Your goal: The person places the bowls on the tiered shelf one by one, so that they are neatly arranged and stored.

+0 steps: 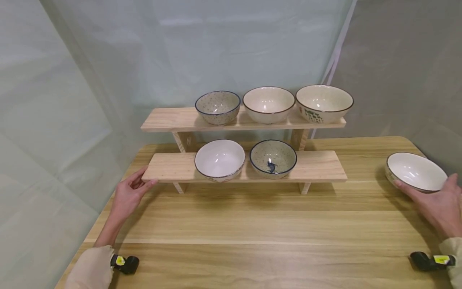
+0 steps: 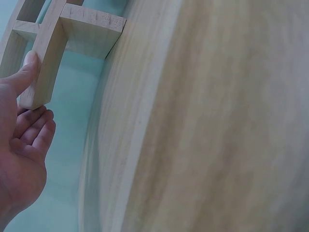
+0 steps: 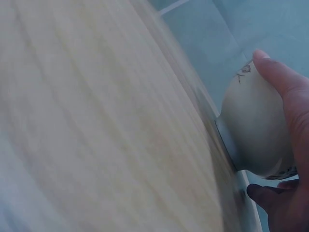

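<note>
At the left end of the lower tier of a two-tier wooden shelf [image 1: 169,166], my left hand [image 1: 128,194] pinches the board between thumb and fingers. In the left wrist view, the thumb [image 2: 30,67] lies on the board's front edge. Far to the right, my right hand [image 1: 438,202] grips a white bowl [image 1: 415,170] with a dark rim, thumb on its near side and fingers around its right side. The right wrist view shows the bowl's outer wall [image 3: 256,121] with small dark markings and its foot close to the tabletop; whether they touch, I cannot tell.
On the lower tier sit a white bowl [image 1: 219,159] and a grey speckled bowl [image 1: 270,158]. The upper tier carries a speckled blue-rimmed bowl [image 1: 218,108], a cream bowl [image 1: 268,105] and a cream bowl with painted leaves [image 1: 325,103]. Pale sheeting [image 1: 231,48] hangs behind the wooden table [image 1: 231,241].
</note>
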The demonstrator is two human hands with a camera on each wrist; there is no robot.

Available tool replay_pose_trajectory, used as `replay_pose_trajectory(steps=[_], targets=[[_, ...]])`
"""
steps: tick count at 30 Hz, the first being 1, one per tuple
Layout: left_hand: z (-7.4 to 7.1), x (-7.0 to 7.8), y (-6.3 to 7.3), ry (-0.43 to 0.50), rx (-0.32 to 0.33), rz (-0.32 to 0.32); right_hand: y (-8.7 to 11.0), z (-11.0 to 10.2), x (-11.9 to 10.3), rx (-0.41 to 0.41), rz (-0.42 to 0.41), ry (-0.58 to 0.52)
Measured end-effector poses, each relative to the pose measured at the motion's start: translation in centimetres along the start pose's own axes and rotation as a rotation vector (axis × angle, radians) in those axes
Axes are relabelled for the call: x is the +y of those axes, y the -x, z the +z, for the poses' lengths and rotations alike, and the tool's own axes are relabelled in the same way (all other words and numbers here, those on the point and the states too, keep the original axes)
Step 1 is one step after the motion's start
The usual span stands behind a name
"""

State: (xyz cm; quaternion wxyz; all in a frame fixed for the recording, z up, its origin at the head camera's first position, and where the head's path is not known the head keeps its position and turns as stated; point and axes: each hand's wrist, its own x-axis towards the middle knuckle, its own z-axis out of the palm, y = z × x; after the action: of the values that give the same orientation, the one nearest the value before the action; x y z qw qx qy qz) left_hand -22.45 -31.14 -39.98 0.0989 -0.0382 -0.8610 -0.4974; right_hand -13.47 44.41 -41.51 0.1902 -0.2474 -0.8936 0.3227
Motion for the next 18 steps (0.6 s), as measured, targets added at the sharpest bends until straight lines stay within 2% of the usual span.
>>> replay_pose_trajectory(steps=[18], targets=[[0.09, 0.12, 0.04, -0.009, 0.004, 0.005, 0.06, 0.62, -0.31, -0.009, 0.035, -0.126]])
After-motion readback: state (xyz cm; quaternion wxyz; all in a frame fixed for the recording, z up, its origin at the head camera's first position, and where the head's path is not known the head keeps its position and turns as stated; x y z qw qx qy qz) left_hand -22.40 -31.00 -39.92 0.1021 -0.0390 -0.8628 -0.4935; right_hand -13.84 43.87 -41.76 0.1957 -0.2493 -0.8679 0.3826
